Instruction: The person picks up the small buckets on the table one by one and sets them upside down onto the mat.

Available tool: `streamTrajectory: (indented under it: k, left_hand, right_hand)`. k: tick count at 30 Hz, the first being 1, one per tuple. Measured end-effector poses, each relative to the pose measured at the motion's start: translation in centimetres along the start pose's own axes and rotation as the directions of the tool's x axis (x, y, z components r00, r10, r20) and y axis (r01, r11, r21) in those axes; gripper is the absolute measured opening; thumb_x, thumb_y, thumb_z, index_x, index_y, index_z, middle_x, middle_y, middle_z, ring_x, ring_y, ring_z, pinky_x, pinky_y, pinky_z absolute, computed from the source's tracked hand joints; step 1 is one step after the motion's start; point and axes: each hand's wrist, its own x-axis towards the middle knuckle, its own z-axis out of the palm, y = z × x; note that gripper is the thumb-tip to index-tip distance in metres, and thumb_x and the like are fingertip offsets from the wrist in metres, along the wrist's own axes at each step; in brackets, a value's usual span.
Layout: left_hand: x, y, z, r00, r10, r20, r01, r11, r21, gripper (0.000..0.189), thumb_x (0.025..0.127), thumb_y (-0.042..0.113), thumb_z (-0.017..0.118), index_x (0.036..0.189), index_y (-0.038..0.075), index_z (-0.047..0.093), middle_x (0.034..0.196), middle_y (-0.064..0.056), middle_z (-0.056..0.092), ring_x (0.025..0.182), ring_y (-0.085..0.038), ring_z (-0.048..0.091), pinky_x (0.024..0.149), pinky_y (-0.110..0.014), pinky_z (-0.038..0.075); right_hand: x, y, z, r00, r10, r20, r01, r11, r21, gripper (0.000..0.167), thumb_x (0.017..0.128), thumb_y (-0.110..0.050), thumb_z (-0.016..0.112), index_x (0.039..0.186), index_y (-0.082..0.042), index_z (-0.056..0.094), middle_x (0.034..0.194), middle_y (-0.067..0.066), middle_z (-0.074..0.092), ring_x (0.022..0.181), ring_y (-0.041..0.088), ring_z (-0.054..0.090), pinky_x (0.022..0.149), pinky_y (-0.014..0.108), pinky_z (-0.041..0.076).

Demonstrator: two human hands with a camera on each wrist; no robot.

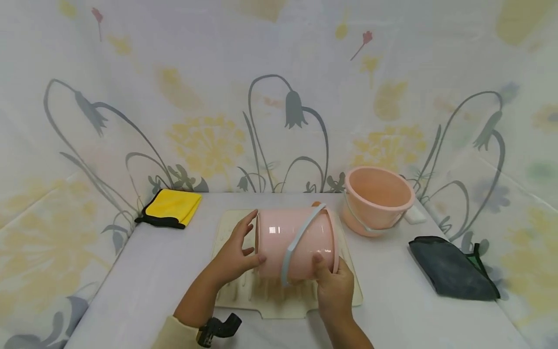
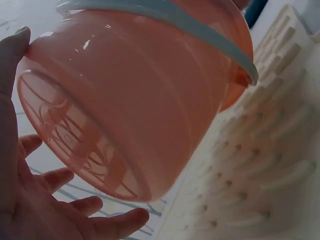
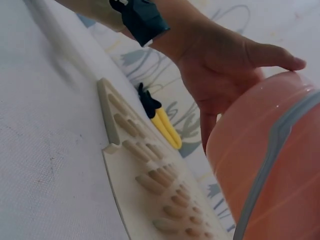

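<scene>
One sideways bucket [image 1: 274, 242] between hands [image 1: 235, 254] [image 1: 336, 291]

Head light: soft, even, slightly hazy
Wrist light: dimmer, cooler
Bucket [image 1: 276, 252]: square glare beside the left hand [image 1: 237, 255], smaller glint by the right hand's [image 1: 335, 287] thumb
Board [image 1: 283, 308]: soft shadow between the hands, below the bucket
Left hand: darkened palm in both wrist views
Backdrop [image 1: 209, 72]: pale, washed out beyond the hands; soft in the right wrist view
Tabletop [image 1: 165, 271]: pale, weakly shadowed
</scene>
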Motion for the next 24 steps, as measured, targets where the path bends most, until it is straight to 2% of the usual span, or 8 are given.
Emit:
streamTrajectory:
  k: [4, 7, 10, 12, 15, 18, 24]
  left_hand:
    - [0.4, -0.3, 0.6, 0.998, 0.032, 0.046, -0.028, 0.996, -0.080, 0.113, 0.083, 0.057, 0.081, 0.167, 0.042, 0.008, 0.176, -0.004, -0.002, 0.161, -0.043, 0.001, 0.110, -0.065, 0.046]
    - [0.4, -0.7, 1.1, 0.996, 0.048, 0.075, -0.037, 0.990, -0.139, 0.123, 0.079, 0.066, 0.081, 0.168, 0.041, 0.000, 0.176, -0.008, -0.006, 0.160, -0.047, 0.006, 0.104, -0.061, 0.051]
    - [0.7, -1.0, 1.6, 0.995, 0.058, 0.075, -0.044, 0.983, -0.178, 0.131, 0.075, 0.070, 0.082, 0.167, 0.040, -0.006, 0.175, -0.014, -0.003, 0.157, -0.050, 0.016, 0.099, -0.056, 0.055]
    - [0.9, -1.0, 1.9, 0.997, 0.055, 0.061, -0.043, 0.983, -0.177, 0.130, 0.075, 0.069, 0.083, 0.166, 0.043, -0.005, 0.175, -0.013, -0.004, 0.157, -0.049, 0.016, 0.099, -0.055, 0.055]
    - [1.1, -1.0, 2.2, 0.997, 0.066, 0.034, -0.059, 0.984, -0.170, 0.127, 0.077, 0.061, 0.084, 0.167, 0.041, -0.003, 0.174, -0.013, 0.000, 0.151, -0.048, 0.028, 0.098, -0.055, 0.055]
    - [1.2, -1.1, 2.4, 0.996, 0.084, 0.000, -0.083, 0.984, -0.157, 0.121, 0.080, 0.057, 0.082, 0.167, 0.039, -0.001, 0.173, -0.013, 0.001, 0.148, -0.048, 0.033, 0.096, -0.054, 0.056]
    - [1.3, -1.3, 2.9, 0.994, 0.104, -0.040, -0.108, 0.984, -0.139, 0.120, 0.080, 0.070, 0.075, 0.167, 0.040, -0.003, 0.171, -0.017, 0.006, 0.144, -0.048, 0.037, 0.100, -0.059, 0.052]
  right_hand:
    - [-0.3, 0.2, 0.0, 1.000, -0.012, -0.003, 0.012, 1.000, 0.007, 0.038, 0.099, -0.026, 0.075, 0.117, 0.007, 0.068, 0.102, 0.012, 0.074, 0.090, 0.014, 0.071, 0.077, 0.023, 0.060]
    - [-0.4, 0.3, 0.0, 1.000, -0.015, -0.013, 0.016, 1.000, 0.012, 0.034, 0.098, -0.022, 0.076, 0.112, 0.008, 0.069, 0.095, 0.008, 0.074, 0.084, 0.013, 0.069, 0.074, 0.023, 0.059]
    - [-0.4, 0.2, 0.0, 0.999, -0.023, -0.028, 0.024, 1.000, 0.014, 0.032, 0.096, -0.019, 0.078, 0.108, 0.009, 0.069, 0.089, 0.004, 0.073, 0.081, 0.012, 0.068, 0.072, 0.023, 0.059]
    - [-0.3, 0.2, 0.0, 0.999, -0.035, -0.031, 0.035, 0.999, 0.020, 0.031, 0.095, -0.018, 0.078, 0.107, 0.009, 0.069, 0.088, 0.003, 0.073, 0.080, 0.012, 0.068, 0.071, 0.023, 0.059]
    - [-0.2, 0.0, 0.0, 0.998, -0.051, -0.023, 0.052, 0.998, 0.027, 0.030, 0.096, -0.016, 0.077, 0.108, 0.010, 0.068, 0.090, 0.004, 0.073, 0.082, 0.013, 0.069, 0.072, 0.022, 0.059]
    - [-0.3, -0.2, 0.1, 0.998, -0.054, -0.015, 0.055, 0.998, 0.032, 0.030, 0.097, -0.016, 0.077, 0.110, 0.010, 0.068, 0.091, 0.004, 0.073, 0.083, 0.012, 0.068, 0.073, 0.022, 0.059]
    - [-0.3, -0.4, 0.1, 0.997, -0.062, 0.037, 0.060, 0.997, 0.056, 0.029, 0.099, -0.014, 0.074, 0.113, 0.010, 0.067, 0.098, 0.007, 0.074, 0.090, 0.013, 0.070, 0.079, 0.022, 0.059]
